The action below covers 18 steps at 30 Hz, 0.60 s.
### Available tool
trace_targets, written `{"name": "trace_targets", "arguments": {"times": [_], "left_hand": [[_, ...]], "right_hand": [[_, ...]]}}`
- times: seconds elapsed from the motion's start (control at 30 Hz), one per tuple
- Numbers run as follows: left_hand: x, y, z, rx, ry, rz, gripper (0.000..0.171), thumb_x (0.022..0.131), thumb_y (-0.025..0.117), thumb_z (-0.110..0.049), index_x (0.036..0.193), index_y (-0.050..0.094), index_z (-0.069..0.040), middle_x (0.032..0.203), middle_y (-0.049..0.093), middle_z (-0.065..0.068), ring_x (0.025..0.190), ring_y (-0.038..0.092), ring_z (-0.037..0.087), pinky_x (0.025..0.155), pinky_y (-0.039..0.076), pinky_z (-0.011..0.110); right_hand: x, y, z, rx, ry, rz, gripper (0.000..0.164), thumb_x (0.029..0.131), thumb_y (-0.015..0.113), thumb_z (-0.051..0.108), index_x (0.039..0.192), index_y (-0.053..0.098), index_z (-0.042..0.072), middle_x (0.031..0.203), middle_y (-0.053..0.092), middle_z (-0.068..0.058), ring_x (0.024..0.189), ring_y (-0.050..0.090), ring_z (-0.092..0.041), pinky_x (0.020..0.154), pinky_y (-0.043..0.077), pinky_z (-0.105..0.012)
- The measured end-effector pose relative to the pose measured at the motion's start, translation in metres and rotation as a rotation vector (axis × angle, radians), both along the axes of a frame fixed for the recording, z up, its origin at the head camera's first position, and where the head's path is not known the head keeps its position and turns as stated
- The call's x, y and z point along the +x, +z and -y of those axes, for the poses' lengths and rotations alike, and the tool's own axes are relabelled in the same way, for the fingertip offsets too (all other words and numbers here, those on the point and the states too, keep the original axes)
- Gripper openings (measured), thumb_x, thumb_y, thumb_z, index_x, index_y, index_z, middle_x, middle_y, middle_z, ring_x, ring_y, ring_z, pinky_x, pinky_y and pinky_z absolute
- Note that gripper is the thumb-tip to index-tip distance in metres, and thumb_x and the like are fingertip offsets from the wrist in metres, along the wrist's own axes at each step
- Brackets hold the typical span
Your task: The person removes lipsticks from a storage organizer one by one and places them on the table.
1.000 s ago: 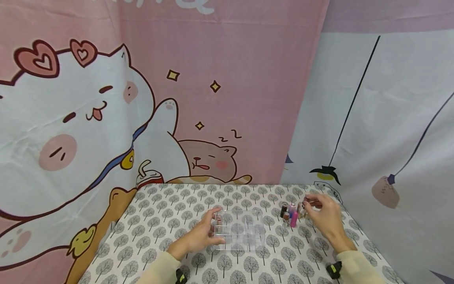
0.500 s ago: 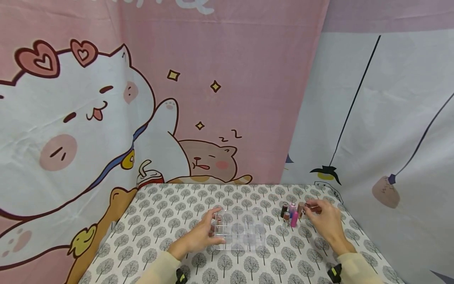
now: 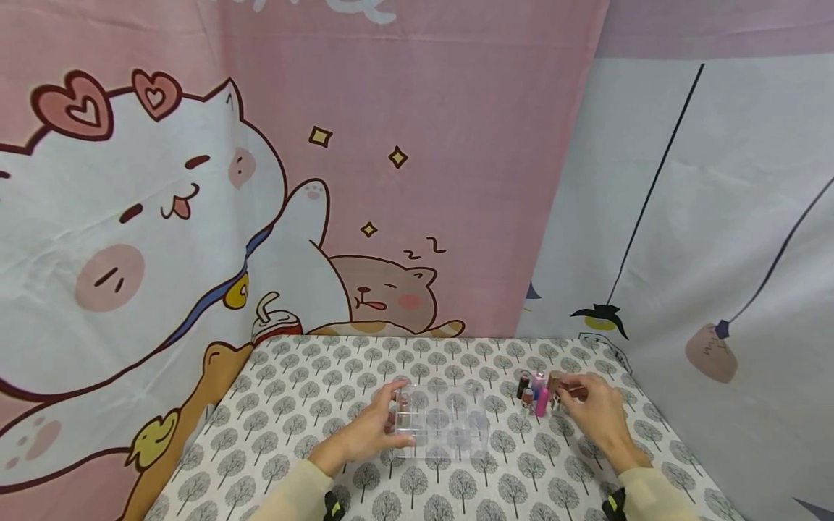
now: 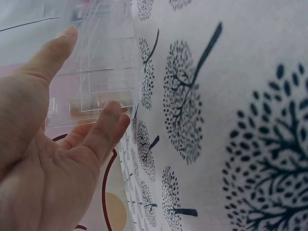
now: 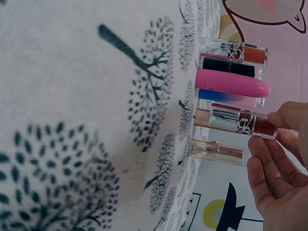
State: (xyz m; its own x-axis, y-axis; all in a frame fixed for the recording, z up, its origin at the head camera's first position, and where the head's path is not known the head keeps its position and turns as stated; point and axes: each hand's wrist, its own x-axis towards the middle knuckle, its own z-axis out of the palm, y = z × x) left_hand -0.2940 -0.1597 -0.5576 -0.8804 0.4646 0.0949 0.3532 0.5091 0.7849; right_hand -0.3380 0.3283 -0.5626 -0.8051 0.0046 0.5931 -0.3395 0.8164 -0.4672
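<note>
My left hand (image 3: 371, 427) holds the left end of a clear plastic compartment organizer (image 3: 449, 457), thumb on the near side and fingers on the far side. A brownish tube (image 4: 86, 107) shows through the organizer's wall at that end. On the right, my right hand (image 3: 598, 414) pinches a lipstick (image 5: 243, 121) by its clear-capped, dark red end, between thumb and fingers. Beside it stand a bright pink tube (image 5: 231, 83), a black tube (image 5: 228, 66), a clear tube with an orange-red top (image 5: 255, 55) and a gold-beige tube (image 5: 216, 150).
A white cloth with tree prints (image 3: 313, 376) covers the table. Behind it hangs a pink curtain (image 3: 456, 181) with cartoon animals, and a pale curtain (image 3: 651, 217) hangs at the right. A blue-and-lilac tube (image 5: 211, 95) stands partly hidden behind the pink one.
My right hand has shifted slightly and come down a little with the lipstick beside the other tubes. The left hand and the organizer have stayed in place.
</note>
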Motion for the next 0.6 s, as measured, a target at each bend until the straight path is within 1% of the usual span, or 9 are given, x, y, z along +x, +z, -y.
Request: {"name": "trace_targets", "arguments": {"times": [0.17, 0.4, 0.53, 0.6], "left_hand": [[0.000, 0.000, 0.000, -0.001, 0.001, -0.001, 0.115, 0.098, 0.096, -0.031, 0.184, 0.019, -0.034, 0.157, 0.053, 0.020, 0.103, 0.063, 0.017, 0.086, 0.061, 0.022], [0.000, 0.000, 0.000, 0.001, 0.001, -0.007, 0.116, 0.097, 0.096, -0.031, 0.184, 0.019, -0.033, 0.156, 0.055, 0.020, 0.102, 0.063, 0.017, 0.086, 0.061, 0.022], [-0.001, -0.001, 0.000, 0.000, -0.001, -0.001, 0.117, 0.097, 0.096, -0.032, 0.184, 0.018, -0.033, 0.157, 0.055, 0.019, 0.102, 0.063, 0.015, 0.086, 0.062, 0.022], [-0.001, -0.002, 0.000, 0.000, 0.002, 0.002, 0.117, 0.097, 0.096, -0.032, 0.184, 0.018, -0.033, 0.157, 0.055, 0.019, 0.102, 0.063, 0.015, 0.086, 0.062, 0.022]], "right_hand": [[0.000, -0.005, -0.002, -0.010, 0.010, 0.046, 0.022, 0.094, 0.092, 0.000, 0.116, 0.085, -0.001, 0.108, 0.084, -0.020, 0.088, 0.084, -0.033, 0.069, 0.071, -0.028], [0.001, -0.010, -0.003, 0.000, 0.004, 0.037, 0.024, 0.093, 0.093, 0.001, 0.116, 0.085, -0.003, 0.105, 0.084, -0.020, 0.083, 0.082, -0.030, 0.067, 0.069, -0.026], [0.002, -0.012, -0.002, -0.005, 0.004, 0.038, 0.024, 0.093, 0.094, 0.001, 0.116, 0.085, -0.003, 0.105, 0.084, -0.020, 0.083, 0.082, -0.028, 0.067, 0.068, -0.023], [0.002, -0.013, -0.002, -0.008, 0.006, 0.037, 0.024, 0.094, 0.094, 0.000, 0.116, 0.085, -0.003, 0.106, 0.084, -0.020, 0.083, 0.082, -0.028, 0.067, 0.068, -0.023]]}}
